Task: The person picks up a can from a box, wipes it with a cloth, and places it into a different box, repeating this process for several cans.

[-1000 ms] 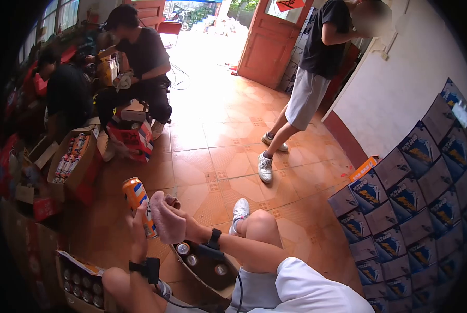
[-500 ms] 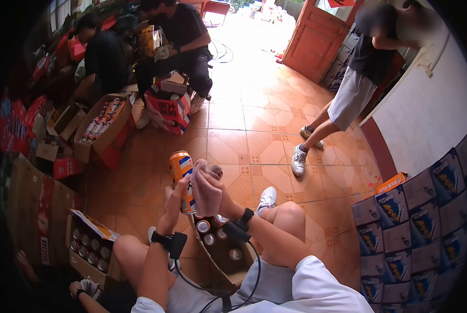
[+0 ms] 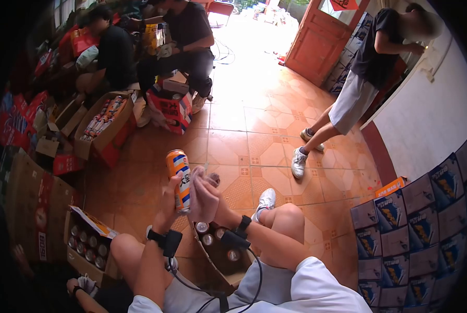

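Note:
An orange, white and blue drink can (image 3: 178, 175) stands nearly upright in my left hand (image 3: 166, 206), whose fingers wrap round its lower part. My right hand (image 3: 222, 204) grips a pinkish-grey cloth (image 3: 204, 201), bunched up and lying against the can's right side. The cloth hides some of my right fingers. Below both hands, between my legs, an open cardboard box (image 3: 236, 278) holds several cans (image 3: 207, 239) seen from their tops.
Left of my knee stands another open box (image 3: 81, 265) of cans. A person's hand (image 3: 87, 287) with a cloth is beside it. Stacked blue-grey cartons (image 3: 424, 227) rise at right. Two people sit at the back left near a carton of cans (image 3: 105, 120); another person (image 3: 358, 78) stands at right.
My hands, the can and the cloth have shifted slightly left. More of the can's printed front shows beside the cloth. The standing person's arms are now held out towards the white panel.

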### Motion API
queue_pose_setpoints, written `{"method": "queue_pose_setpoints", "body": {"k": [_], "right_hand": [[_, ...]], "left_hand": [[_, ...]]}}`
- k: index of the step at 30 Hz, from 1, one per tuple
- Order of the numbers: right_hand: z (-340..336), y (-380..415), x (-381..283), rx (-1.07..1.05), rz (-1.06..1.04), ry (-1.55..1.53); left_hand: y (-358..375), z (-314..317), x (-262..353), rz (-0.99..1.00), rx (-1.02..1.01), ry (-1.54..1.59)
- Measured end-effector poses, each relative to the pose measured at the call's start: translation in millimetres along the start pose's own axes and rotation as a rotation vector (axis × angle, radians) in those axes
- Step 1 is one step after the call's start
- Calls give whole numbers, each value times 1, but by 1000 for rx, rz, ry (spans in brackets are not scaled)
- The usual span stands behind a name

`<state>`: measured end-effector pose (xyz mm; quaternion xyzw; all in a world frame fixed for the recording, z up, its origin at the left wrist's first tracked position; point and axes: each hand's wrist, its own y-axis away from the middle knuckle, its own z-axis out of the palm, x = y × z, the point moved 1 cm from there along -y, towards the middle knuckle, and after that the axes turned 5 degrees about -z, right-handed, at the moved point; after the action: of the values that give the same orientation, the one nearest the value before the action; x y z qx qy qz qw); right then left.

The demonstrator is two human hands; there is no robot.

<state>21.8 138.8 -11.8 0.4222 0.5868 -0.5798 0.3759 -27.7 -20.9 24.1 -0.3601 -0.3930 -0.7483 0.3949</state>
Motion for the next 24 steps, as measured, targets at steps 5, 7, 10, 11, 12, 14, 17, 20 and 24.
{"method": "queue_pose_setpoints", "body": {"k": [5,7,10,11,12,14,17,20,24], "right_hand": [[-11,-4,-8,3,-430,576],[-8,-3,-7,12,-384,507],[-11,-9,-7,49,-409,467],[-14,-11,-8,76,-485,499],[-16,-11,-8,76,-485,498],[-21,-12,-8,30,-387,449],[-20,-14,-3,49,-382,482],[-18,-14,17,32,-343,358],[-5,-14,19,269,511,-836]], "left_hand": [[-3,10,-12,-23,-144,-43],[-5,8,-13,-21,-118,-33],[-7,8,-12,-40,-108,-112],[-7,12,-12,16,-77,-145],[-7,15,-12,73,-46,-176],[-17,10,-22,151,48,-262],[-23,4,-25,287,206,-455],[-26,3,-23,281,212,-549],[-24,4,-24,114,88,-345]]}}
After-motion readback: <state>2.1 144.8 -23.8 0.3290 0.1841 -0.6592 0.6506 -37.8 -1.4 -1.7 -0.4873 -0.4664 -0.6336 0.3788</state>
